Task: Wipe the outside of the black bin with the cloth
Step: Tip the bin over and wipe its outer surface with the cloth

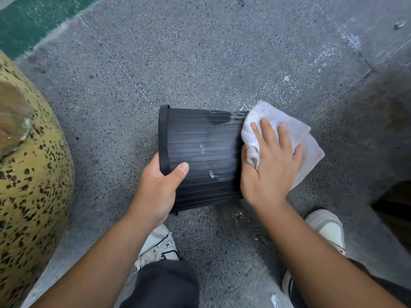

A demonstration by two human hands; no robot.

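The black bin (200,156) lies tipped on its side above the grey floor (200,52), rim pointing left. The left hand (159,192) clenches that rim, thumb on the ribbed wall. At the bin's base end, the right hand (270,167) presses a white cloth (295,134) flat, its grip spread over the fabric, a fold caught between its fingers.
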